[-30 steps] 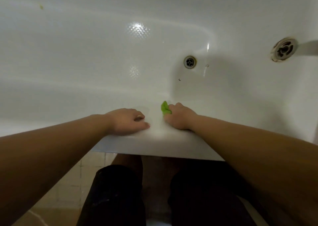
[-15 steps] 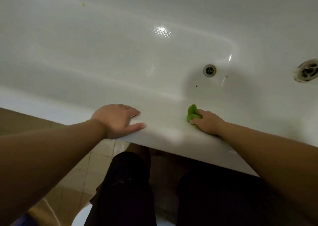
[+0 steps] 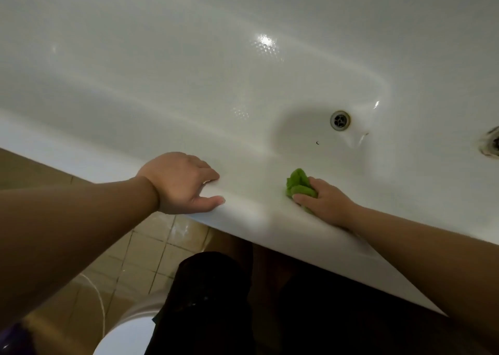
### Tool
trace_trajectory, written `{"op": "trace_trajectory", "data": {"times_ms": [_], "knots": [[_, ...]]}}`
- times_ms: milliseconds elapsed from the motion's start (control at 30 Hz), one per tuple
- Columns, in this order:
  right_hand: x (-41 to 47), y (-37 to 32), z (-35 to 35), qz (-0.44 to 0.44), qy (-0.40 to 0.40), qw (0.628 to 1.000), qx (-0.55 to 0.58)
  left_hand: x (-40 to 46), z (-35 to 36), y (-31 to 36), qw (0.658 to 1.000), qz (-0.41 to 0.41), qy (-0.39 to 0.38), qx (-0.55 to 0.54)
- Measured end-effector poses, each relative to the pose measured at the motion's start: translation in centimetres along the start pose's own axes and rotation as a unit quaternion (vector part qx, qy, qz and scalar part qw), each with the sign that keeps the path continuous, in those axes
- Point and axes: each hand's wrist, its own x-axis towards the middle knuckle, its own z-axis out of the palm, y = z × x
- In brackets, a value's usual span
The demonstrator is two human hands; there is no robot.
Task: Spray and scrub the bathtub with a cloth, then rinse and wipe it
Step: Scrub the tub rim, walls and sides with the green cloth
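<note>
right grip (image 3: 322,202) clenched round green cloth (image 3: 298,186), pressed on bathtub rim (image 3: 243,221); left grip (image 3: 179,183) released, braced on rim. risk: glossy rim likely wet, bracing palm may slide, cloth skid off

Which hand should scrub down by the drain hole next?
Probably the right hand: it already grips the green cloth and is nearer the drain. The left hand only rests on the tub rim.

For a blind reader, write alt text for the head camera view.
The right hand grips a green cloth on a white bathtub's near rim, while the left hand rests on it. The drain lies beyond.
</note>
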Motion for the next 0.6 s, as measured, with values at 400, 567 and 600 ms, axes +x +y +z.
{"op": "trace_trajectory", "data": {"times_ms": [400, 567, 600], "knots": [[5.6, -6.5, 3.2, -0.048, -0.017, 0.997, 0.066, -0.9, 0.8, -2.8, 0.997, 0.060, 0.041, 0.017], [5.9, -0.2, 1.6, 0.009, -0.010, 1.000, 0.017, -1.0, 1.4, -3.0, 0.993, 0.082, 0.081, 0.013], [7.1, 0.6, 1.8, 0.042, 0.001, 0.999, 0.009, -0.9, 1.6, -3.1, 0.992, 0.087, 0.087, 0.016]]}}
